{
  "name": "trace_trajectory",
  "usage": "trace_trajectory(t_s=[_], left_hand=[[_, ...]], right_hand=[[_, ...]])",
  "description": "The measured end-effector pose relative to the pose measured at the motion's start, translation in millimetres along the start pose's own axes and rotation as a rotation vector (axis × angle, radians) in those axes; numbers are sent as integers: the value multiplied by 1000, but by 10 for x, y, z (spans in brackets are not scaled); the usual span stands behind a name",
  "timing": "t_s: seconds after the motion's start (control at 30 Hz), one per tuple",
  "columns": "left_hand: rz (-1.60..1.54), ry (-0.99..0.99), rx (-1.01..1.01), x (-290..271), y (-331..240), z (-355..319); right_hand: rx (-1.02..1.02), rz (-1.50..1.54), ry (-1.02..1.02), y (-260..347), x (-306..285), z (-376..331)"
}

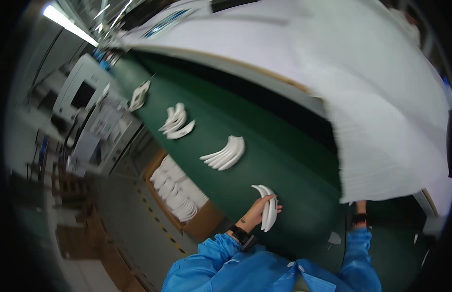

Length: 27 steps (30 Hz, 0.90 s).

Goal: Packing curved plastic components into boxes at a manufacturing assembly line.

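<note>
My left hand (258, 212) is wrapped round a couple of white curved plastic pieces (269, 214), thumb across the top and fingertips showing on the far side. They are held just over or on the green work surface (303, 224); I cannot tell if they touch it. My right hand (360, 207) reaches up to the lower edge of a large white packing sheet (381, 146). Its fingers are hidden behind that sheet. Farther up the green surface lies a fanned group of similar white curved pieces (227, 154), with another looser group (176, 121) beyond.
A cardboard box (204, 219) filled with white pieces stands left of the green surface. Above it on the right runs a white shelf (245, 41). A pale flat part (139, 96) lies at the far end, near a grey machine (82, 90).
</note>
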State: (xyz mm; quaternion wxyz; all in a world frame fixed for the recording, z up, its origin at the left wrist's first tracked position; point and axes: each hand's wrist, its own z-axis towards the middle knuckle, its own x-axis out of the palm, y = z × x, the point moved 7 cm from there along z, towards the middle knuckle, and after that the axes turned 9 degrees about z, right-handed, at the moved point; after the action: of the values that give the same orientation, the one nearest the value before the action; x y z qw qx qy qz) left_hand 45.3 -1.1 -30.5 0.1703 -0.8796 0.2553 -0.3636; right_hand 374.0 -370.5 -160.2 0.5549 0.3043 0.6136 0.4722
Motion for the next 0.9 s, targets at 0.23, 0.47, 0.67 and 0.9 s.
trace_trajectory(t_s=[0.23,0.47,0.67,0.9], left_hand=[[111,119,191,-285,-714,-540],[211,21,292,-1636,-1321,-942],[298,-203,431,-2882,-1801,-1462],[83,-147,359,-3445,-1999,-1874]], right_hand=[[354,640,291,2450,1867,-1364],[498,703,469,3798,4317,-2551],[240,443,682,4392,5656,-3309],[528,769,774,4493,6312,-3717]])
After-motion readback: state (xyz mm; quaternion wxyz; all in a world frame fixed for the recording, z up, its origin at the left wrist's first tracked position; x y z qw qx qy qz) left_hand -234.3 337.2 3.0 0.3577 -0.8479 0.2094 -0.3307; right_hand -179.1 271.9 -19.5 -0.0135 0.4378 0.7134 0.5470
